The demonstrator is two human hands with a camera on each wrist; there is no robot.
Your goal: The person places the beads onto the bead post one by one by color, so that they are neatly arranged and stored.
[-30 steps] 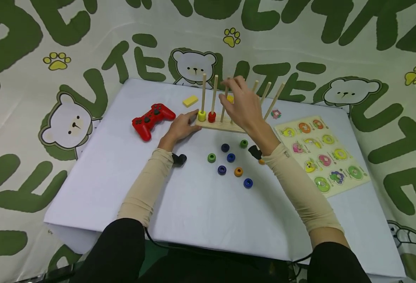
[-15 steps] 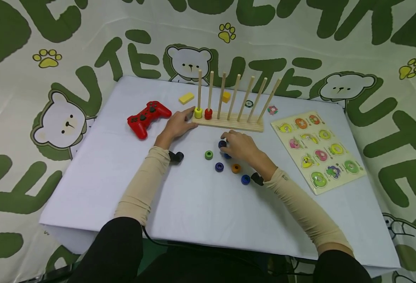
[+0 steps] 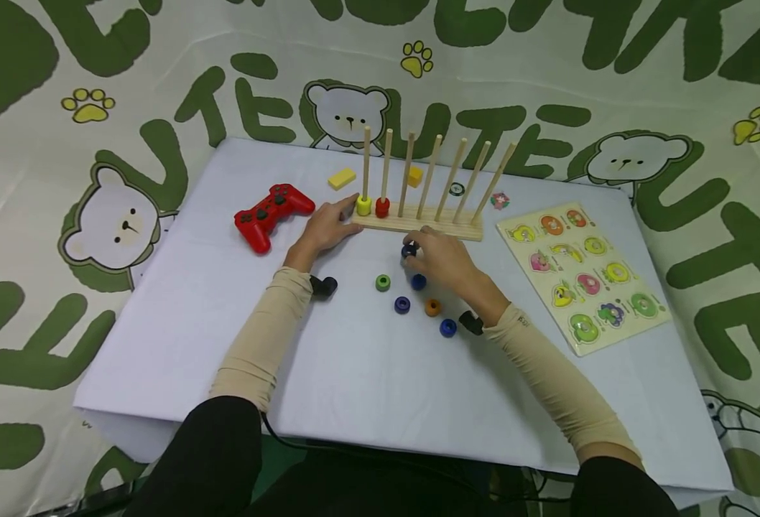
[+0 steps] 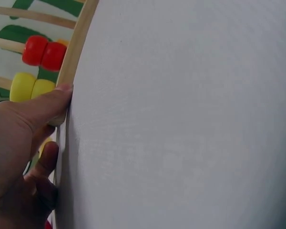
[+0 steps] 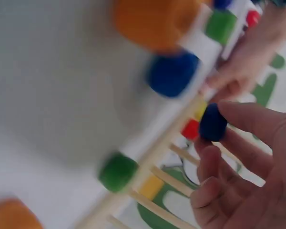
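My left hand point(image 3: 325, 228) grips the left end of a wooden peg rack point(image 3: 441, 225), its thumb on the front of the base. Two yellow beads point(image 4: 31, 88) sit on the leftmost peg and two red beads point(image 4: 44, 52) on the peg beside it; the other pegs are bare. In front of the rack, my right hand point(image 3: 447, 258) pinches a dark blue bead point(image 5: 213, 123) between thumb and fingers, off the cloth. Other loose beads lie near this hand: blue point(image 3: 418, 281), green point(image 3: 383, 282) and orange point(image 3: 432, 307). Another green bead point(image 5: 118, 171), close to the rack, is hidden in the head view.
A red game controller point(image 3: 273, 215) lies left of the rack. Right of it is a fruit puzzle board point(image 3: 570, 337). Behind the rack are a yellow block point(image 3: 341, 179), an orange-yellow block point(image 3: 415, 176) and a small round dark-rimmed piece point(image 3: 457, 189). A patterned cloth hangs behind the table.
My right hand has come down from the pegs to the loose beads, picked up a dark blue one and moved it slightly toward the rack. My left hand stays on the rack's end.
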